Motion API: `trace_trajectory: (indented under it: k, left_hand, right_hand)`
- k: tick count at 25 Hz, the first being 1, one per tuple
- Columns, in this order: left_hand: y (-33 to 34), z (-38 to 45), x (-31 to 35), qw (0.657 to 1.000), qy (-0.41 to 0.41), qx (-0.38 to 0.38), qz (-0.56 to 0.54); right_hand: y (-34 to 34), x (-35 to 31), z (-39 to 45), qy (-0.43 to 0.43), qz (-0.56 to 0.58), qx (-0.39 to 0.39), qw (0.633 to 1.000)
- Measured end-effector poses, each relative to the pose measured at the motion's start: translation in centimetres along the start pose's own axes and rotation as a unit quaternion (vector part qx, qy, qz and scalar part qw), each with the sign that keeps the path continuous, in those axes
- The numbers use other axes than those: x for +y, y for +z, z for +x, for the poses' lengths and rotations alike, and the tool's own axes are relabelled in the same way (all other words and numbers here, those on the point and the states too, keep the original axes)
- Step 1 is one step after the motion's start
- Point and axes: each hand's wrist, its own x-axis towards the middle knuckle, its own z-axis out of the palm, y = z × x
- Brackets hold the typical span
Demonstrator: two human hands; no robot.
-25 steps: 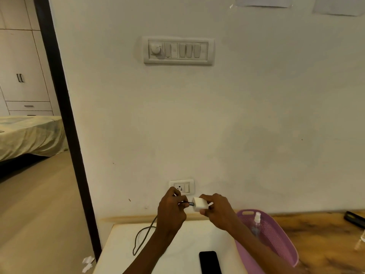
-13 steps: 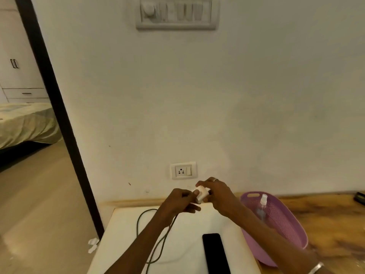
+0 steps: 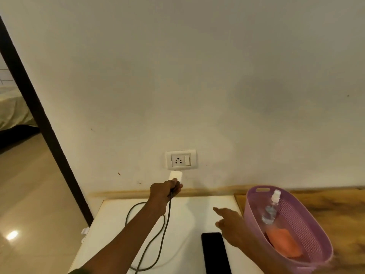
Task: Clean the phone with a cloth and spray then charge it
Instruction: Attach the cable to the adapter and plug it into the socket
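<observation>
My left hand grips a white charger plug and holds it up just below the white wall socket. A dark cable hangs from the plug and loops over the white table. The black phone lies face up on that table near the bottom edge. My right hand hovers open above the table, right of the phone, holding nothing. A clear spray bottle and an orange cloth lie in the pink basket.
The pink basket stands on a wooden counter right of the white table. A dark door frame runs down the left, with a shiny floor and a bed beyond it.
My right hand has let go of the plug and dropped toward the table. My left hand has raised the plug up to the socket. The view has tilted down and closer.
</observation>
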Motion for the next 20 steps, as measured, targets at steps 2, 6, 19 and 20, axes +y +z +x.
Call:
trace_trajectory:
  k: [2, 6, 19, 20]
  left_hand:
    - [0.8, 1.9, -0.2, 1.0, 0.005, 0.02, -0.012]
    - [2.5, 4.2, -0.7, 0.999, 0.002, 0.033, -0.03]
    - [3.3, 6.2, -1.3, 0.995, 0.015, 0.077, -0.058]
    - [3.2, 6.4, -1.2, 0.995, 0.015, 0.083, -0.05]
  right_hand:
    - [1.4, 1.3, 0.9, 0.012, 0.002, -0.021, 1.0]
    - [2.7, 2.7, 1.9, 0.031, 0.025, -0.036, 0.999]
    - [3.0, 4.1, 2.5, 0.036, 0.076, -0.015, 0.996]
    - [3.0, 4.1, 2.5, 0.037, 0.079, -0.016, 0.996]
